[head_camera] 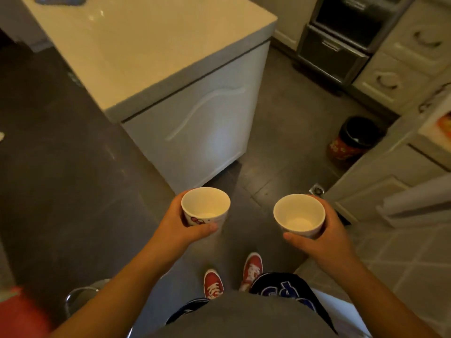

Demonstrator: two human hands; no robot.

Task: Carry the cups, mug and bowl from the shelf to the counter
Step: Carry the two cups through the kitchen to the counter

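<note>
I hold two white cups upright over the dark floor, both empty inside. My left hand (179, 226) is wrapped around the left cup (205, 206), which has a small red and blue print on its side. The plain white right cup (299, 214) sits in my right hand (324, 236), thumb across its front. The counter (136, 52), a pale glossy top on a white cabinet, stands ahead and to the left, its near corner a short way beyond the left cup. No shelf, mug or bowl is in view.
White drawers and cupboards (400, 76) line the right side, with a dark oven (341, 45) at the back. A black and red bin (353, 140) stands on the floor to the right. A metal stool (83, 298) is at my lower left. My red shoes (231, 276) are below.
</note>
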